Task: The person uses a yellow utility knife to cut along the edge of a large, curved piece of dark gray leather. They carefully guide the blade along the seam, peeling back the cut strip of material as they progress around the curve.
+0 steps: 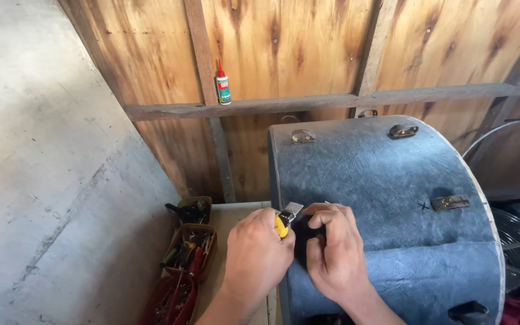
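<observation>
Hands: left (257, 256) grips yellow knife (284, 221), right (332, 253) presses grey felt (380, 180).

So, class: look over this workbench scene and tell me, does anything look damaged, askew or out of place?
Yes. The grey felt covering the curved box has a dark hole between the hands, where the left hand holds a yellow knife. A small glue bottle also stands oddly on a narrow wall rail.

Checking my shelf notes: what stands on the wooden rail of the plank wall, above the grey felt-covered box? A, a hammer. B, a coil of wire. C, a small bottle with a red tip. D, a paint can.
C: a small white bottle with a red tip stands on the wooden rail.
</observation>
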